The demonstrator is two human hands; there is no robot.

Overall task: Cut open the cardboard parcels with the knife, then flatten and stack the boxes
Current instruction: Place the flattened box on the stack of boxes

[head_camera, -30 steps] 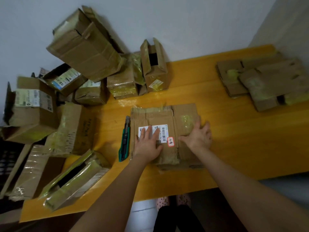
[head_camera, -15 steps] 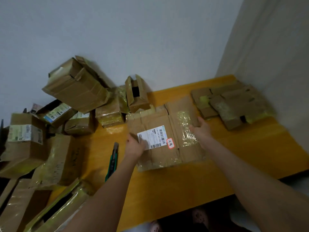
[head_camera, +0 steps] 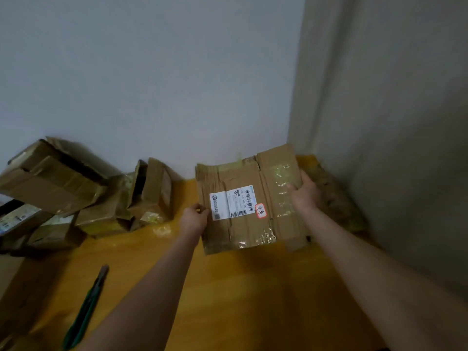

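1. The flattened box [head_camera: 243,198], label up, is at the far right corner of the table [head_camera: 228,287], held by both side edges.
2. My left hand [head_camera: 193,220] pinches its left edge; my right hand [head_camera: 305,192] has fingers curled round its right edge.
3. A stack of flat cardboard [head_camera: 336,198] lies just beyond my right hand.
4. The knife [head_camera: 86,310] lies at near left, and parcels [head_camera: 76,188] are piled at far left.

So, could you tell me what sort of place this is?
Likely a plain room corner used for unpacking parcels: a yellow wooden table against bare walls, a heap of taped cardboard parcels, and a green knife lying on the table.
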